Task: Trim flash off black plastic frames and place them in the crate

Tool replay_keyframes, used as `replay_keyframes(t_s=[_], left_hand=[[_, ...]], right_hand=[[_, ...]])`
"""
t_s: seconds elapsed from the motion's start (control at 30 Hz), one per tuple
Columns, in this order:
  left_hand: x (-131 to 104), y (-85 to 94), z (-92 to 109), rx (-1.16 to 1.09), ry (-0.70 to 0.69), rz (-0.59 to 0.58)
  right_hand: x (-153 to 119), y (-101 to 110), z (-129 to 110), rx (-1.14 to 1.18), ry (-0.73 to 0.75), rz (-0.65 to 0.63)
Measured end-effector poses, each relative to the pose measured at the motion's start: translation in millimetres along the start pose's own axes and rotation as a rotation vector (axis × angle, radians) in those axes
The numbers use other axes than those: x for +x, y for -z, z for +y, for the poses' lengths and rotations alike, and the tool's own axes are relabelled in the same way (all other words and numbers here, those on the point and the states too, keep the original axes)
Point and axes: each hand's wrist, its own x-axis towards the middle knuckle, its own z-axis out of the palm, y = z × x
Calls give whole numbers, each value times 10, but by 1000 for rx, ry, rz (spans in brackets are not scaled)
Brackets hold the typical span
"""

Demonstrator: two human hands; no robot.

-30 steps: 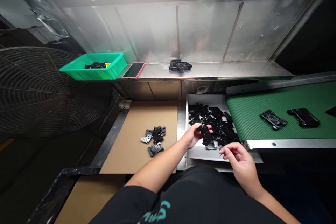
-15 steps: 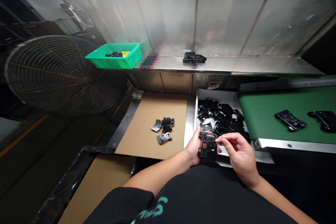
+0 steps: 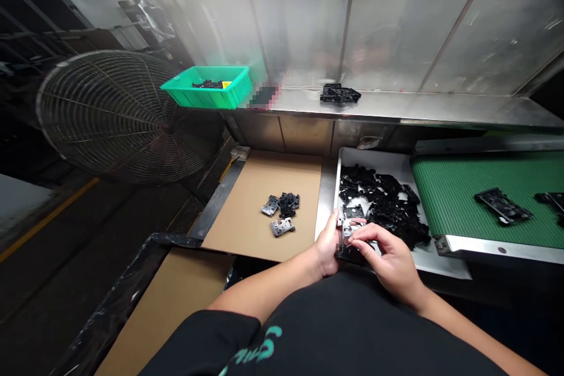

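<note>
My left hand (image 3: 326,247) is wrapped round the lower left side of a black plastic part (image 3: 351,252), which it holds close to my body. Over the face of that part is my right hand (image 3: 388,255), its thumb and forefinger pinched together; whatever lies between them is too small to make out. A light glare shows on the part's upper half. Just beyond my hands, a white tray (image 3: 338,182) holds a heap of black parts (image 3: 392,205). Several parts (image 3: 282,227) lie on brown cardboard (image 3: 251,229) to the left.
A green conveyor belt (image 3: 458,188) carries black parts (image 3: 502,205) at the right. Above, a metal shelf (image 3: 396,106) bears stacked black parts (image 3: 339,93) and a green bin (image 3: 207,97). A large caged fan (image 3: 118,123) stands at the left.
My right hand has moved left, from the part's right edge to over its face. The held part now catches the light. The view has shifted, so the surroundings appear farther right.
</note>
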Motion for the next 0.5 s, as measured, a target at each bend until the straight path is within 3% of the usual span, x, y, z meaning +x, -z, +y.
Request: replay_keyframes(t_s=[0.5], left_hand=[[-17, -13, 54, 22, 71, 5]], right_hand=[[34, -76, 105, -7, 19, -1]])
